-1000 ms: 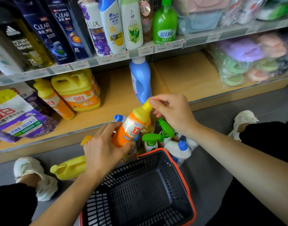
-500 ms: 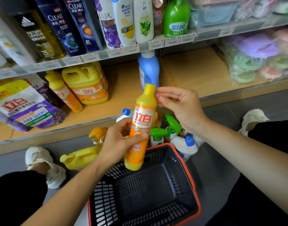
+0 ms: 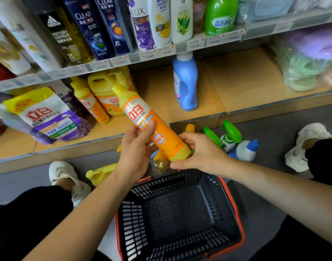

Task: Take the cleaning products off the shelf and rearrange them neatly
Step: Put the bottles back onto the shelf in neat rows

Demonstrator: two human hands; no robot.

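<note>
We see through one wide-angle camera worn on the head, facing forward and down. It sits close above the left hand (image 3: pixel 136 149) and right hand (image 3: pixel 203 154), which hold a bottle (image 3: pixel 140 114) mid-frame. The shelf (image 3: pixel 236 81) stands just ahead across the top, the basket (image 3: pixel 180 219) lies directly beneath us, and the floor (image 3: pixel 274 125) runs between them.

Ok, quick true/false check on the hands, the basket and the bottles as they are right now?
1. Both the left hand and the right hand grip the orange bottle. True.
2. The orange bottle lies in the basket. False: it is held tilted in the air, outside the basket.
3. The blue bottle stands upright on the bottom shelf. True.
4. The green sprayers sit on that shelf. False: the green sprayers are on the floor.
5. The yellow jug on the floor lies on its side. True.
</note>
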